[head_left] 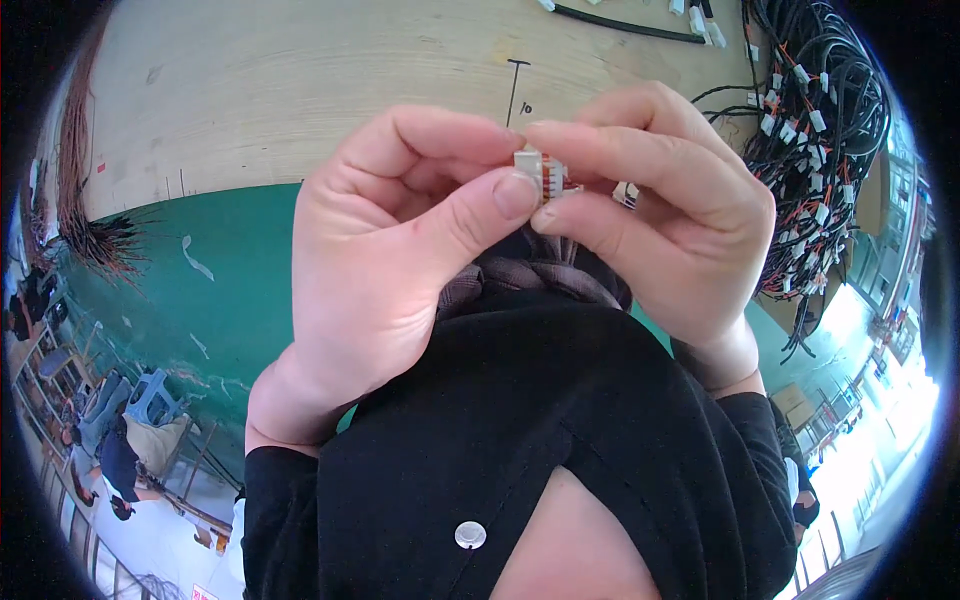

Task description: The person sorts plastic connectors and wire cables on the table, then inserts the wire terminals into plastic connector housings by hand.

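Just above my chest, a small white plastic connector (529, 164) with orange-red wires or strips showing is pinched in the fingertips of both hands. My left hand (370, 235) grips its left side between thumb and forefinger. On the other side, thumb and fingertips of my right hand (690, 210) close on its ribbed white part (557, 180). Whether this is one piece or two joined pieces I cannot tell, as fingers cover much of it. A bit of metal or clear plastic (628, 194) shows by the right hand's inner fingers.
Behind my hands lies a pale wooden board (300, 80) with drawn marks. Black cables with white connectors (815, 130) hang in a thick bundle at right. Brown wires (75, 150) hang at far left. A black cable (630, 25) lies at the top. People sit farther off, near blue stools (152, 400).
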